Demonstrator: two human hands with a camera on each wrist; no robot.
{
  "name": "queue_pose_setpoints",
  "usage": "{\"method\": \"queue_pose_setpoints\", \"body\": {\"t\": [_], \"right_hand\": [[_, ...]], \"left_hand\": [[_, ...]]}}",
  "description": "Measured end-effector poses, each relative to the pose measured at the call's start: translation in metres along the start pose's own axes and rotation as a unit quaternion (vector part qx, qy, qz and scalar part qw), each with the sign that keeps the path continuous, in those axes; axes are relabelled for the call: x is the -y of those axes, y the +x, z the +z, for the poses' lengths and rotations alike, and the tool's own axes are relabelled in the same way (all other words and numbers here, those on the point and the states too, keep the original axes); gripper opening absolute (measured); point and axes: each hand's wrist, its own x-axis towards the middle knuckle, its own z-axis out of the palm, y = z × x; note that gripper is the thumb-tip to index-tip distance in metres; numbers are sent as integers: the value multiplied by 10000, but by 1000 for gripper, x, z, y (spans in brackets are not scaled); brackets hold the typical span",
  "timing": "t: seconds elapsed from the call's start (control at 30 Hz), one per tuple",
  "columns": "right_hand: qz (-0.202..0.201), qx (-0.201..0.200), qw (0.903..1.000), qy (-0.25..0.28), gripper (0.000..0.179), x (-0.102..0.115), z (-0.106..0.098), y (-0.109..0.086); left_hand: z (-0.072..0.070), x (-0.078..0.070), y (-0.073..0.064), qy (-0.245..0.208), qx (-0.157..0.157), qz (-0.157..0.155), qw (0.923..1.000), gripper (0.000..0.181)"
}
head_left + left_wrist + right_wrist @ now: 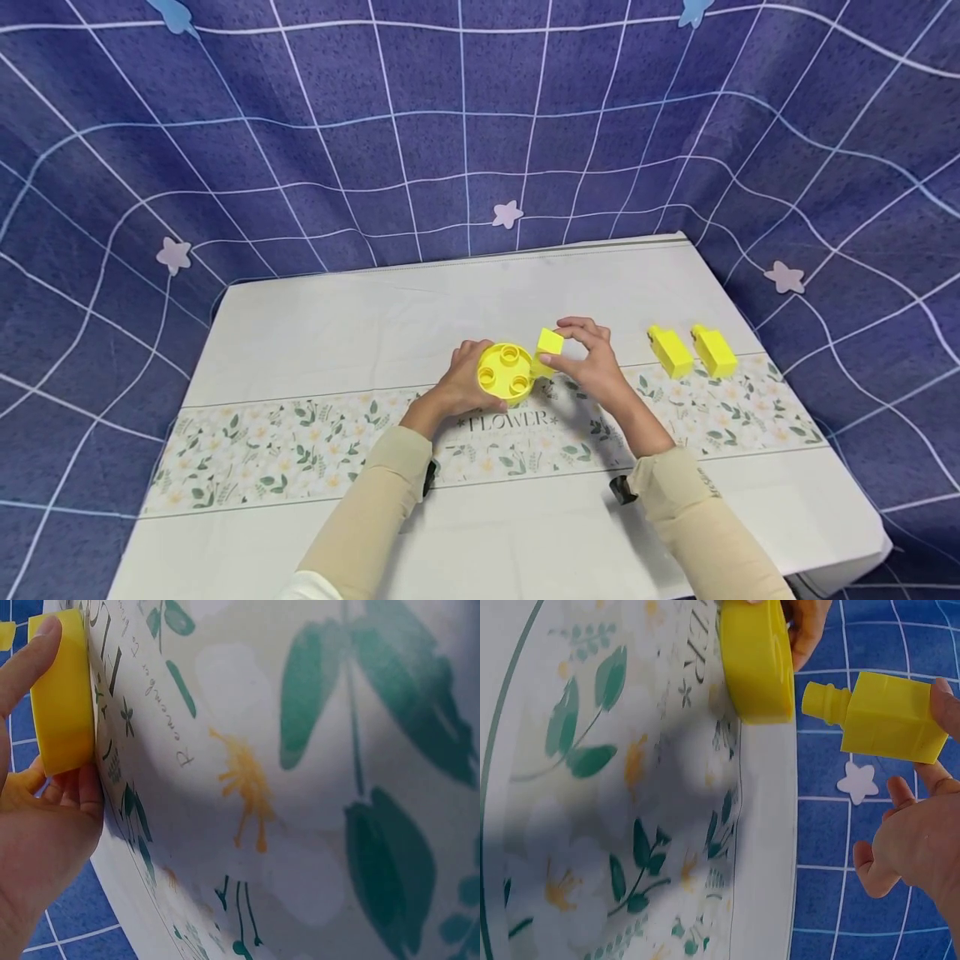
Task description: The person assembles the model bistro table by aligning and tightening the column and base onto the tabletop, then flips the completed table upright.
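My left hand (462, 385) grips a round yellow base (507, 374) by its side, at the table's middle. Three ringed sockets show on the base's upper face. Between thumb and fingers, my right hand (595, 367) pinches a yellow square block (550, 342) just right of the base. In the right wrist view the block (892, 716) has a narrow ridged peg (825, 703) that points down toward the level of the base's top. A small gap separates peg and base there. The left wrist view has the base's smooth side wall (64, 697) under the left thumb.
Two more yellow pegged blocks, the nearer (672, 352) and the farther right (715, 351), lie side by side on the table's right. A white cloth (315, 333) with a floral band covers the table. Blue gridded curtains (420, 150) hang behind and at both sides.
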Motion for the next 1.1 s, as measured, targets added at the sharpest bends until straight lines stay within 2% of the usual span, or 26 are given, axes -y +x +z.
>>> {"method": "queue_pose_setpoints", "body": {"t": [0.43, 0.83, 1.1], "right_hand": [[-24, 235, 9995, 199, 32, 3, 17, 2], [101, 376, 9992, 0, 29, 2, 31, -2], [-318, 189, 9988, -319, 29, 2, 38, -3]], "left_hand": [[1, 1, -1, 10, 30, -1, 10000, 108], [-1, -1, -3, -57, 97, -90, 9999, 109], [0, 0, -1, -58, 86, -100, 9999, 108]]}}
